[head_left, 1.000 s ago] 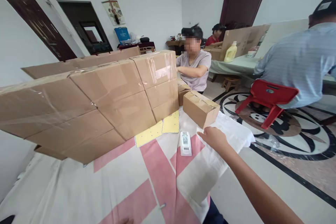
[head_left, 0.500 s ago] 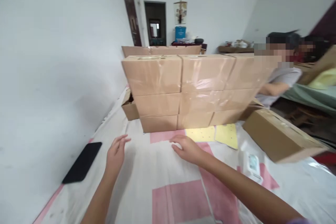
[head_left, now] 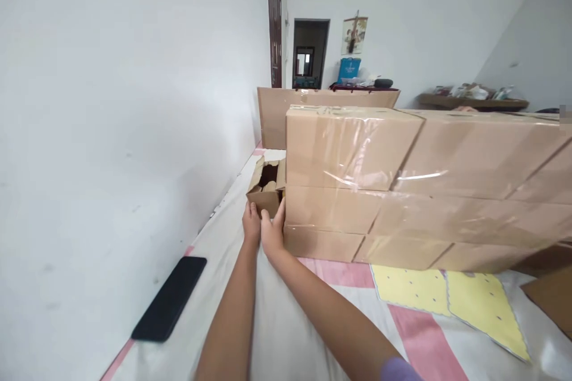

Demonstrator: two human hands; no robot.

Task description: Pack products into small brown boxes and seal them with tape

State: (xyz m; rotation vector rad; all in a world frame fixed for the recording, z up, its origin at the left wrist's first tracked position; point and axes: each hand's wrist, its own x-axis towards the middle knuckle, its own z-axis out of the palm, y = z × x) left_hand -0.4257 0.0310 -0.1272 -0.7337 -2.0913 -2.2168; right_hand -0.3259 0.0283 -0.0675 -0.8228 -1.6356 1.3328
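Note:
A small cardboard box (head_left: 263,201) with its top flaps up and a dark opening stands on the cloth, at the left end of a stack of taped cardboard boxes (head_left: 330,208). Something pale shows inside the opening, too unclear to name. My left hand (head_left: 251,227) grips the small box's near left side, its thumb against the front. On the near right corner is my right hand (head_left: 272,233), with its fingers partly hidden in the narrow space beside the stack.
A black phone (head_left: 170,299) lies on the cloth by the left wall. Two yellow sheets (head_left: 411,290) lie in front of the stack. A brown cardboard box (head_left: 552,297) stands at the right edge. Behind the stack rises a cardboard panel (head_left: 273,119).
Both hands have reached forward and come together on the small open box; before, they were apart above the cloth. The view has turned left and moved closer to the stack.

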